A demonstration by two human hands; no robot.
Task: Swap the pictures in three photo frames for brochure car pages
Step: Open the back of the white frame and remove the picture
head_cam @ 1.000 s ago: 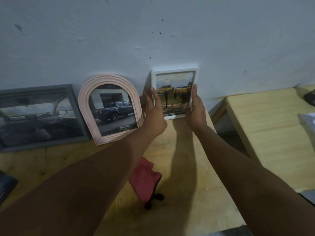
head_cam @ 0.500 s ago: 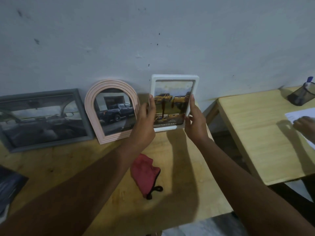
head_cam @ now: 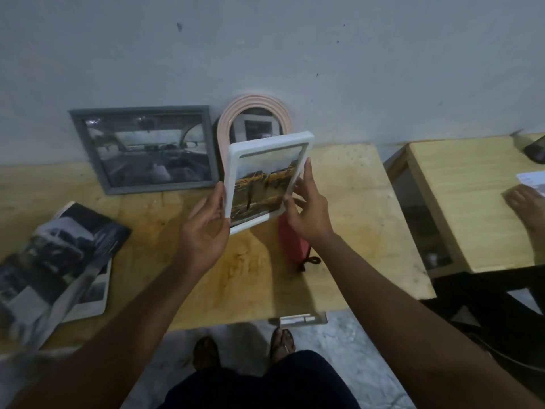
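I hold a white rectangular frame [head_cam: 267, 160] with a yellow-car page in it, lifted off the table and tilted toward me. My left hand [head_cam: 206, 231] grips its left edge and my right hand [head_cam: 306, 214] grips its right edge, fingers up along the rim. Behind it a pink arched frame [head_cam: 255, 113] with a car picture leans on the wall, partly hidden by the white frame. A grey landscape frame [head_cam: 147, 149] showing a car interior leans on the wall to the left. An open car brochure [head_cam: 59, 267] lies at the table's left.
A red pouch [head_cam: 292, 246] with a black cord lies on the wooden table [head_cam: 354, 231] under my right hand. A second wooden table [head_cam: 460, 208] stands to the right, with another person's hand [head_cam: 525, 208] on papers there. My feet show below the table edge.
The white frame has been lifted away from the wall, pulled toward me and tilted back. The view has dropped and shifted left, bringing the brochure and my feet into sight.
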